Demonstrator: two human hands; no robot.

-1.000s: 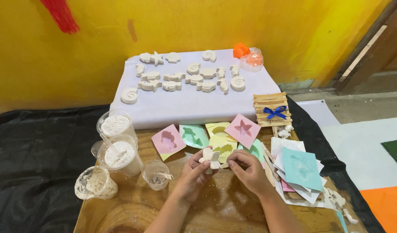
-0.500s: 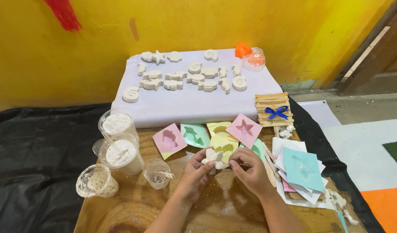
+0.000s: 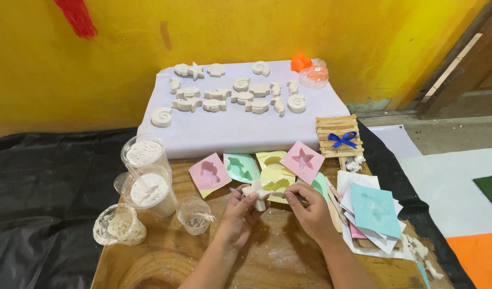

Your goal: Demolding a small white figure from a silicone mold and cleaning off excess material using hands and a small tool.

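Left hand [image 3: 239,214] fingers clamped on white plaster star [image 3: 256,191]; right hand [image 3: 310,211] fingers pinched together just beside it, over wooden surface [image 3: 278,257].

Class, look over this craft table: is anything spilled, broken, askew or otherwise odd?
White powder is dusted over the wooden table near the plastic cups, and white crumbs lie loose by the stick pallet. The coloured moulds overlap crookedly. The white casting in the left hand looks whole.
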